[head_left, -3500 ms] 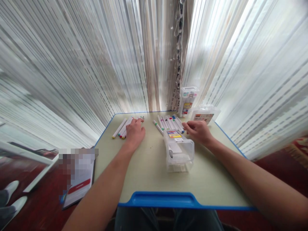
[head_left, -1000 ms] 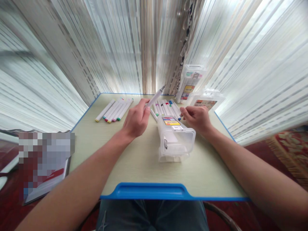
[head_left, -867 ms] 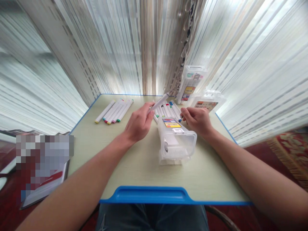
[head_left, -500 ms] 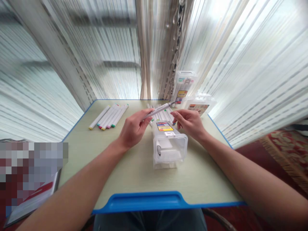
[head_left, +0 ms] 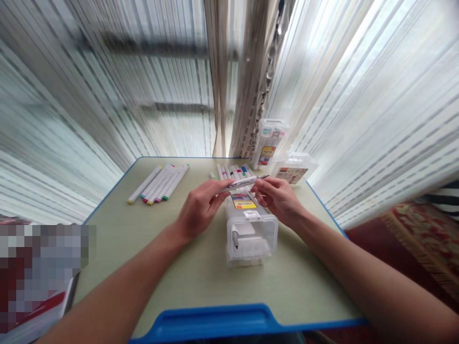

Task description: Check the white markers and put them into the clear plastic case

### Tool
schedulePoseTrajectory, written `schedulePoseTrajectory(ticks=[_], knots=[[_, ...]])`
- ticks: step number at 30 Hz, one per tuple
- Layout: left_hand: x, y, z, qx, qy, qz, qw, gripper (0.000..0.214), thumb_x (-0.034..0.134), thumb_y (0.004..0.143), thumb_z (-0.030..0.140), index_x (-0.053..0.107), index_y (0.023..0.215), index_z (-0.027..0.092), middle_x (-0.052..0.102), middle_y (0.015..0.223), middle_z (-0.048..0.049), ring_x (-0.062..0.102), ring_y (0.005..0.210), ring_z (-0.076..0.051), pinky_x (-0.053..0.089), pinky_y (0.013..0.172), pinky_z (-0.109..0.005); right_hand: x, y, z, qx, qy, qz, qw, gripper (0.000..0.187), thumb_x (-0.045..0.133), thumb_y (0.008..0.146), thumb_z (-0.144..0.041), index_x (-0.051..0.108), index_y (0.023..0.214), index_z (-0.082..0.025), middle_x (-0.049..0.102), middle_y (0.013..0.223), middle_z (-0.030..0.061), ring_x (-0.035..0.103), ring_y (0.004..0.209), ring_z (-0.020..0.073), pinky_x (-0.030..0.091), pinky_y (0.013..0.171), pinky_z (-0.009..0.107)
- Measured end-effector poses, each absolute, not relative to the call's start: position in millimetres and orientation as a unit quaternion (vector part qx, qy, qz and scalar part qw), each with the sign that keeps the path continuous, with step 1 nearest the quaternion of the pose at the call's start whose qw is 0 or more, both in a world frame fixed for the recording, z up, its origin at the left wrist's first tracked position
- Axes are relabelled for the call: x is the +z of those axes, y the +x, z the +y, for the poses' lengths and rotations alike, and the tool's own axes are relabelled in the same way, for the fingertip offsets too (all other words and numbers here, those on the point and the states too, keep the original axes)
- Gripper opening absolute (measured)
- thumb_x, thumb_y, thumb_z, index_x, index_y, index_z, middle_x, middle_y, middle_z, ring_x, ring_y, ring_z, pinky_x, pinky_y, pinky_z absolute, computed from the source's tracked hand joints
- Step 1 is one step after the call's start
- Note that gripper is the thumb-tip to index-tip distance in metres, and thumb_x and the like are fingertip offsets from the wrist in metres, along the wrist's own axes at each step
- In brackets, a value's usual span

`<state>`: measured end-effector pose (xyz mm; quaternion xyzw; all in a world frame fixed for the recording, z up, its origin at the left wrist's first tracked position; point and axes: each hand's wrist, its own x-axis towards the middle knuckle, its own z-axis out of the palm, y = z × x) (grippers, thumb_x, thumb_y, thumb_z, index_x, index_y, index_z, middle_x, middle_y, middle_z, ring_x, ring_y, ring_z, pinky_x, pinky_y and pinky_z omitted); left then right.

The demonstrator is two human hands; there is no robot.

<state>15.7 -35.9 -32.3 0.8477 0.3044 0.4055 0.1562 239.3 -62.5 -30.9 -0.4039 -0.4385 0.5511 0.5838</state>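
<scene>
A white marker (head_left: 244, 183) with a dark pointed tip is pinched in my left hand (head_left: 201, 205), between thumb and fingers. It lies nearly level, tip toward the right. My right hand (head_left: 281, 198) has its thumb and fingers closed at the tip end of that marker. Just below both hands, a clear plastic marker case (head_left: 251, 260) lies on its side, its open end facing me. Inside it on the left is one marker (head_left: 235, 237), grey tip outward. Behind the case lies a row of white markers (head_left: 224, 172) with coloured ends, partly hidden by my hands.
Several white markers (head_left: 158, 184) lie in a group at the table's left. Toward the back right stand a tall clear case (head_left: 268, 143) and a lower clear case (head_left: 292, 172). The table (head_left: 172, 267) has a blue edge, with curtains (head_left: 172, 81) behind.
My left hand has lowered the marker and brought it nearer level. My right fingers, earlier apart from it, are now at its tip end. The view has shifted slightly.
</scene>
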Motion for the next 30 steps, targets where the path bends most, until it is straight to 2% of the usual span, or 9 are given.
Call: schedulePoseTrajectory(ticks=[5,8,14,19,30], knots=[[-29.6,16.1,-38.5,0.424,0.837,0.318,0.134,0.028,0.057,0.098,0.028,0.066,0.123,0.019,0.073,0.106,-0.0057,0.063,0.076,-0.014,0.052,0.073,-0.025,-24.1,239.1,-65.7,0.559,-0.404,-0.421,0.589,0.025,0.085,0.069,-0.039,0.075,0.071,-0.016,0.059,0.057,-0.0003,0.042,0.045,0.0072,0.026,0.04,0.024],[-26.6,16.2,-39.9,0.441,0.826,0.326,0.129,0.024,0.058,0.097,0.028,0.067,0.117,0.018,0.073,0.103,-0.0044,0.061,0.071,-0.012,0.051,0.07,-0.023,-21.3,239.5,-66.3,0.562,-0.4,-0.406,0.6,0.023,0.085,0.067,-0.036,0.075,0.076,-0.016,0.063,0.063,0.0007,0.043,0.046,0.0069,0.026,0.04,0.023],[-25.5,16.2,-40.6,0.442,0.823,0.33,0.133,0.022,0.057,0.098,0.029,0.068,0.113,0.018,0.073,0.098,-0.004,0.062,0.073,-0.013,0.051,0.069,-0.023,-22.2,240.3,-66.1,0.571,-0.385,-0.399,0.605,0.021,0.084,0.068,-0.032,0.074,0.08,-0.018,0.068,0.076,0.0016,0.044,0.047,0.006,0.028,0.04,0.022],[-26.0,15.6,-40.3,0.442,0.824,0.328,0.131,0.022,0.055,0.099,0.031,0.068,0.112,0.018,0.073,0.097,-0.0048,0.063,0.074,-0.013,0.051,0.069,-0.024,-21.9,240.1,-66.7,0.583,-0.372,-0.388,0.609,0.026,0.085,0.067,-0.03,0.077,0.089,-0.019,0.068,0.074,0.0005,0.045,0.048,0.0058,0.029,0.04,0.021],[-27.4,15.1,-40.1,0.449,0.831,0.305,0.119,0.022,0.055,0.099,0.027,0.067,0.113,0.014,0.072,0.098,-0.0066,0.063,0.078,-0.014,0.05,0.072,-0.026,-24.5,243.1,-66.2,0.585,-0.368,-0.399,0.602,0.021,0.085,0.069,-0.03,0.078,0.085,-0.018,0.071,0.072,0.0025,0.047,0.046,0.0056,0.03,0.04,0.02]])
